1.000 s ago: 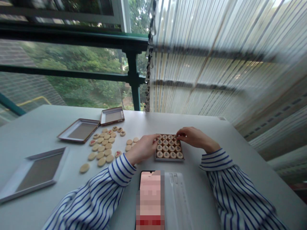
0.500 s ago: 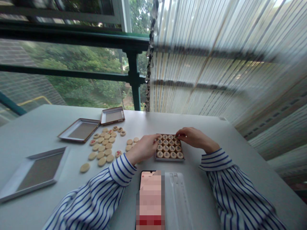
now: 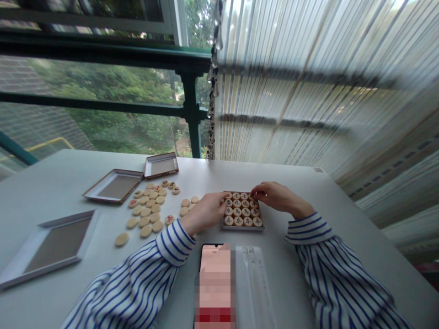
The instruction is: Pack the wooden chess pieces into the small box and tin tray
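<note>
A small shallow box (image 3: 243,229) holds Chinese chess pieces (image 3: 245,212) in rows, their dark characters facing up. My left hand (image 3: 207,211) is closed at the box's left side, its thumb and fingertips on the edge by the far left corner. My right hand (image 3: 276,195) pinches at the far right corner, fingertips on a round piece (image 3: 251,196) that they partly cover. Left of my left hand lie loose wooden pieces (image 3: 145,212), mostly blank side up, a few with red or black characters. My left hand hides part of a smaller group (image 3: 185,202).
Two open box halves (image 3: 118,201) (image 3: 162,175) lie at the back left, and a larger grey-white tray (image 3: 80,259) at the front left. Nearer me are a phone (image 3: 215,274) and a translucent white case (image 3: 255,283). A string curtain (image 3: 274,91) hangs beyond the white table (image 3: 291,173).
</note>
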`<state>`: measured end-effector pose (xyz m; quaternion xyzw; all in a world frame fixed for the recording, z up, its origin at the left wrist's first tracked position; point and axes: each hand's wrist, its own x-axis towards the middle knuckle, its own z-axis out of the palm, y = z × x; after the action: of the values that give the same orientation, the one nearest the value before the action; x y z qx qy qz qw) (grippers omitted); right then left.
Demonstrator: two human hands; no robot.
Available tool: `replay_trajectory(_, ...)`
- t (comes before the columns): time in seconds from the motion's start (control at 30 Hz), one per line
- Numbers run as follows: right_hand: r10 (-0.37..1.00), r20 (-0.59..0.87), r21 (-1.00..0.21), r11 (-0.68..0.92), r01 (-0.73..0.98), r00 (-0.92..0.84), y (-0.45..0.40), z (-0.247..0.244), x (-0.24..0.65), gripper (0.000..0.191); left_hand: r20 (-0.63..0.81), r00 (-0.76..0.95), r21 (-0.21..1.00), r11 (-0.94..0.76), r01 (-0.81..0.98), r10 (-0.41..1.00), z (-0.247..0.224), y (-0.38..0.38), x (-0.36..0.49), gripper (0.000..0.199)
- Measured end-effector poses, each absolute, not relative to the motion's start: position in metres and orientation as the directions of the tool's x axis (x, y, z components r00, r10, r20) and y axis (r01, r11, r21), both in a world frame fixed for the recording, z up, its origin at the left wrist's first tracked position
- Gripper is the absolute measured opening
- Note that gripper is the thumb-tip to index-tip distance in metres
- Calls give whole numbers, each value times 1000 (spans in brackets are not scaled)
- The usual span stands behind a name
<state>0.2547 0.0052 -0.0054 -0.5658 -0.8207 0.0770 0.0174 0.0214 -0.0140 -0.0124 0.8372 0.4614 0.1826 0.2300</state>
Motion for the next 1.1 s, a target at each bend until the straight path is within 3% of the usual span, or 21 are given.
replay_trajectory(1.1, 940, -60, -97, 329, 939, -335, 4, -4, 252, 25, 86, 511, 545, -470, 695, 855, -10, -16, 22, 34)
